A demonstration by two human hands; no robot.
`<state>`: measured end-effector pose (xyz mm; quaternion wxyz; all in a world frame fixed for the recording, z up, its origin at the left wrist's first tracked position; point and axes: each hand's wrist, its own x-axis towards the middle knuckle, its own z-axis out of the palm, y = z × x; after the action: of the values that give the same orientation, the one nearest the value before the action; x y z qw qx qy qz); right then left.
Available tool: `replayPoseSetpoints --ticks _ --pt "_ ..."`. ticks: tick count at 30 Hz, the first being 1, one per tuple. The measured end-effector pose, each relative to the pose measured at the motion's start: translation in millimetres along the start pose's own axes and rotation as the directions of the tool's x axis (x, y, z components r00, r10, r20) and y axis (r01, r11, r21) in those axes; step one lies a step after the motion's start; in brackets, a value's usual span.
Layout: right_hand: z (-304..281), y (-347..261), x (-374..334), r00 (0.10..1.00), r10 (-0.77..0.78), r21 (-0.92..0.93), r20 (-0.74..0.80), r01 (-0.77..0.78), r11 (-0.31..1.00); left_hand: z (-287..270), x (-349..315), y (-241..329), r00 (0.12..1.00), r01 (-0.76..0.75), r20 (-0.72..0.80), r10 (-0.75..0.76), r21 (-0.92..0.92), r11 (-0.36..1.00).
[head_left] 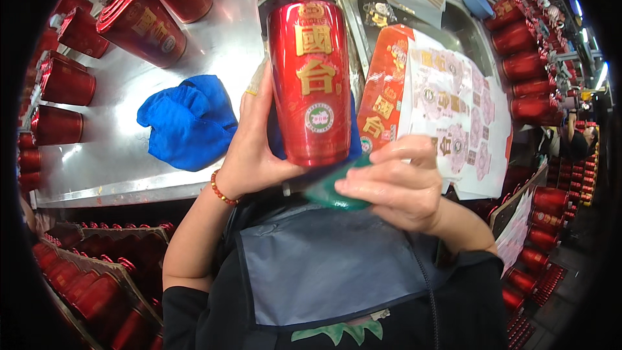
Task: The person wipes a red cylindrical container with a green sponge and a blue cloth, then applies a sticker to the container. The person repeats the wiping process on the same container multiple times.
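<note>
A shiny red bottle (311, 110) with raised gold characters and a round white-and-green emblem lies in front of me, its narrow neck pointing away. My left hand (264, 149) is closed around its left side near the base, and some of those fingers are hidden beneath it. A pale covering wraps one fingertip of that hand. In my right hand (405, 185) is a flat, translucent green scraper (337, 193), pinched just beside the bottle's base; its left end is smeared by motion. Blue cloth shows behind the bottle's lower part.
A crumpled blue cloth (188, 123) rests on the metal table (116, 155) to the left. Several more red bottles (142, 23) stand at the far left. Printed label sheets (453, 110) lie at right by a metal sink with a blue bowl (477, 2). Racks of red bottles (528, 71) line the right.
</note>
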<state>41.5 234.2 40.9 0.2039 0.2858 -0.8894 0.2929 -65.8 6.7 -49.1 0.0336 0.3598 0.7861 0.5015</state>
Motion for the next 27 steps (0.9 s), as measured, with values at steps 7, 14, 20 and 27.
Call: replayPoseSetpoints --ticks 7,14,20,27 --pt "1 18 4 0.989 0.113 -0.089 -0.100 -0.122 0.989 -1 -1 -1 1.000 0.013 -0.001 -0.013 -0.098 0.995" --pt "2 12 7 0.960 0.172 -0.111 -0.223 -0.200 0.974 1 5 22 0.993 -0.044 -0.108 0.050 0.056 0.997" --pt "3 -14 17 0.998 -0.049 -0.060 0.049 0.052 0.997 -1 11 50 0.978 -0.028 -0.196 0.071 0.215 0.976" --pt "-4 -20 38 0.969 -0.012 -0.047 0.246 0.024 0.999 3 5 50 0.978 0.016 -0.206 0.024 0.188 0.982"
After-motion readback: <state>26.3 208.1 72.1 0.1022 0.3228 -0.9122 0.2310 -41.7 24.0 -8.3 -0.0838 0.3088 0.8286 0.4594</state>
